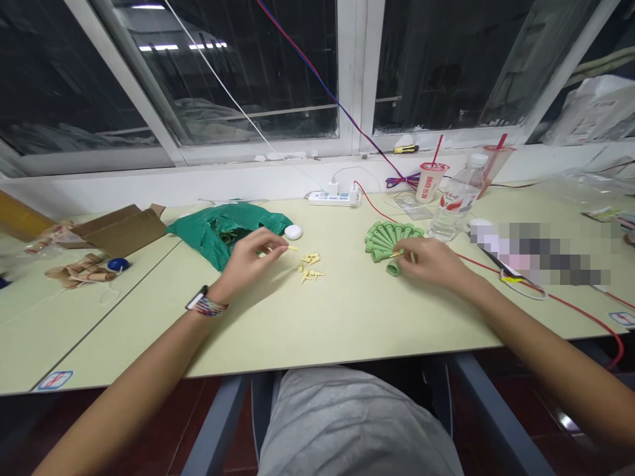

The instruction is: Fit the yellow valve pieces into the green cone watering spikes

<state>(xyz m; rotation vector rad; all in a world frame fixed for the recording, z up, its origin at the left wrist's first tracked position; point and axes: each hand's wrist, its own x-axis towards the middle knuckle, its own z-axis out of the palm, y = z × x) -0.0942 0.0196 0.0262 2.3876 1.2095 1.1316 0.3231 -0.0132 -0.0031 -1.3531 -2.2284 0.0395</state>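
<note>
My left hand point(253, 256) pinches a small pale yellow plastic piece point(292, 248) between its fingertips, just beside a loose heap of similar pieces point(309, 268) on the pale green table point(347, 324). My right hand point(431, 261) holds another thin yellow piece point(397, 254) against a fan of green cone-shaped plastic parts point(389, 241). One green cone point(393, 268) lies nearest my right fingers. A crumpled green plastic bag point(228, 233) sits behind my left hand, with a white round object point(293, 232) at its edge.
A cardboard box point(119, 229), a blue ball point(118, 264) and tan rolled items point(79, 271) lie at left. Behind stand a power strip point(333, 198), a cup with a red straw point(430, 180) and a water bottle point(459, 195). A red cable point(555, 297) crosses the right side.
</note>
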